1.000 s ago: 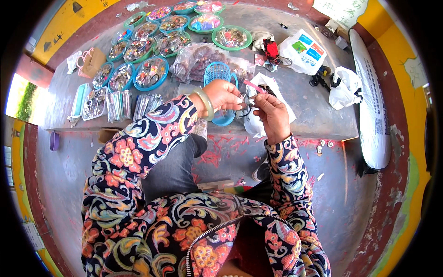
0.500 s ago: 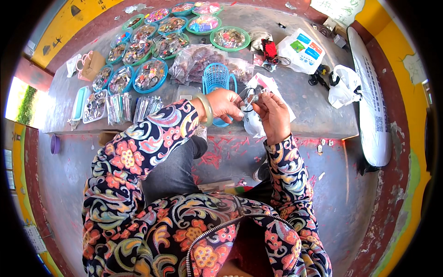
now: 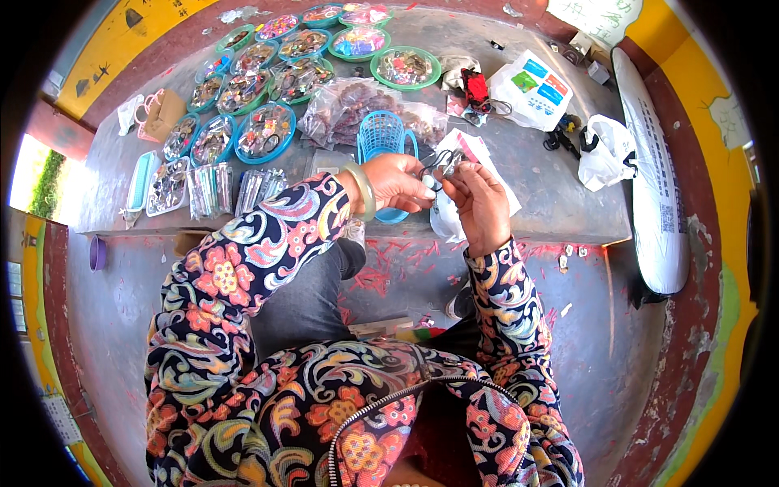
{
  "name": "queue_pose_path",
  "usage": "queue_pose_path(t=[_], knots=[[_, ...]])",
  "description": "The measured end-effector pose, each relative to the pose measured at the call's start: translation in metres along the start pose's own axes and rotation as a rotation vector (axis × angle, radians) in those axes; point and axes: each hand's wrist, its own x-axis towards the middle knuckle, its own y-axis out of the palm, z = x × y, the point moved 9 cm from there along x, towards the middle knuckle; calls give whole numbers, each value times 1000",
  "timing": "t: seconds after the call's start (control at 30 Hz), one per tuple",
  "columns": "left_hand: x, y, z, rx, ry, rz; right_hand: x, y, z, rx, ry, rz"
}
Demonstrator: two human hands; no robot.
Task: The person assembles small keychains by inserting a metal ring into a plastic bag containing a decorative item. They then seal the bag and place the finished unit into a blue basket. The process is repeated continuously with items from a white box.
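Both hands meet above the near edge of the grey slab, fingers closed. My left hand, with a pale bangle at the wrist, pinches one end of a dark looped cord with small shiny pieces. At its other end, the fingertips of my right hand pinch the shiny part. The exact kind of these small pieces cannot be made out. Beneath them lies a white plastic bag, partly hidden by my hands. A blue plastic basket stands just behind my left hand.
Several round trays of small trinkets fill the slab's far left. Clear bags of brownish pieces lie behind the basket. Packets of thin sticks sit at left. White bags and a long silvery package are at right. Red scraps litter the floor.
The cord and shiny pieces have turned slightly between my fingers. My left hand's fingers have shifted a little; both hands stay in nearly the same place.
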Motion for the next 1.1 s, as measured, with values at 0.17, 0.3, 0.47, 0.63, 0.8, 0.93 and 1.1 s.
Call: queue_pose_path(t=[0.17, 0.3, 0.47, 0.63, 0.8, 0.93, 1.1], knots=[[2, 2, -2, -34, 15, 28, -4, 5, 0, -3, 11, 4], [1, 1, -3, -91, 34, 8, -4, 5, 0, -30, 15, 12], [0, 3, -5, -119, 33, 18, -5, 3, 1, -91, 10, 1], [2, 2, 0, -133, 3, 30, -5, 1, 1, -135, 8, -9], [-1, 1, -2, -13, -17, -9, -5, -1, 6, -196, -29, -40], [2, -7, -2, 130, 19, -60, -6, 1, 10, -276, -70, -27], [5, -5, -4, 133, 75, -43, -5, -1, 14, -313, -117, -40]])
